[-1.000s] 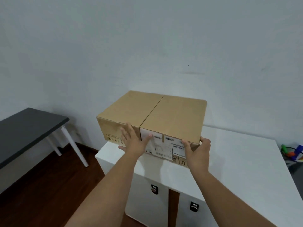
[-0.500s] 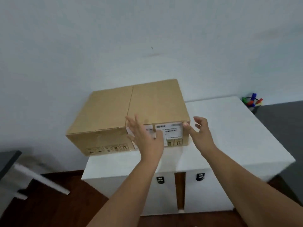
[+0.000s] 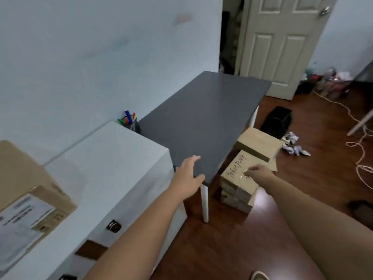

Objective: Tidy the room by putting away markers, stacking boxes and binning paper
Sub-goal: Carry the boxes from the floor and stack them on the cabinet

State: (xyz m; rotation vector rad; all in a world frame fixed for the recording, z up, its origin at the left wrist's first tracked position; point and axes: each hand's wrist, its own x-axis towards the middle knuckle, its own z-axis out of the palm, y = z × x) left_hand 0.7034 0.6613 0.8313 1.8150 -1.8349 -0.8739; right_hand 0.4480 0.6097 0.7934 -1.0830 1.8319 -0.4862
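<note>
Brown cardboard is the matter in hand: one large labelled carton [image 3: 30, 190] sits on the white cabinet [image 3: 113, 158], and the step looks like fetching the small taped cardboard boxes [image 3: 240, 178] stacked on the wooden floor beside the dark grey table [image 3: 201, 118]. Both hands are empty, the left hand [image 3: 186, 179] spread open over the table corner, the right hand [image 3: 257, 171] loosely curled just above the top box. Next, both hands probably need to grip its sides; its handwriting and the carton's label are too blurred to read.

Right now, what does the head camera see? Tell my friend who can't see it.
Two bare arms reach out: the left hand over a dark table corner, the right hand toward taped cardboard boxes on the floor. Crumpled paper lies beyond.
</note>
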